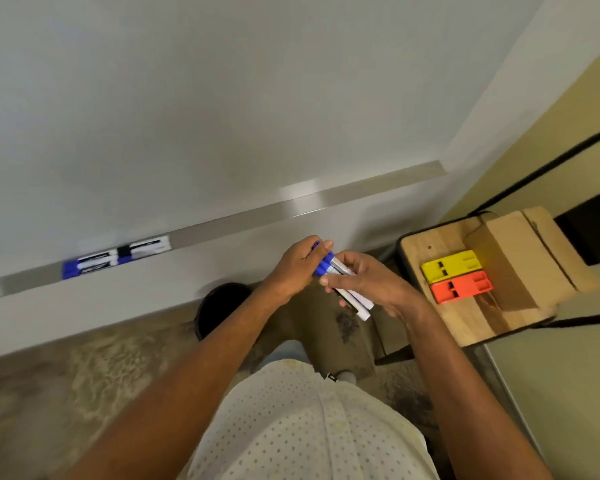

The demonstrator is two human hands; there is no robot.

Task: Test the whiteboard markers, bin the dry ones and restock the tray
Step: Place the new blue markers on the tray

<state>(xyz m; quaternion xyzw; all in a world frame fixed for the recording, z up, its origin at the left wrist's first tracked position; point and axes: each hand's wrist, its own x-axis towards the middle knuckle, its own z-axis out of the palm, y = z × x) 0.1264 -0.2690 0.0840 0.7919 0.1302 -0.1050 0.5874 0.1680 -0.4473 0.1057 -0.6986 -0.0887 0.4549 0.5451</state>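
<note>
Here both hands meet in front of the body, just below the whiteboard; the left hand curls its fingers round the blue caps of a bundle of markers, while the right hand cradles the white barrels from beneath, its fingers loosely bent round them; the barrel ends stick out below the right palm. Along the board's lower edge runs the metal tray; a cluster of blue- and black-capped markers in the tray lies toward its left, and the long stretch to the right of them, up to the tray's end near the corner, is bare metal. Directly under the left wrist stands a dark round bin on the carpet, hard against the wall's base. To the right a small wooden bench carries a yellow box and an orange box touching side by side, with a cardboard box just beside them reaching the bench's far edge; open carpet lies between bin and bench.
</note>
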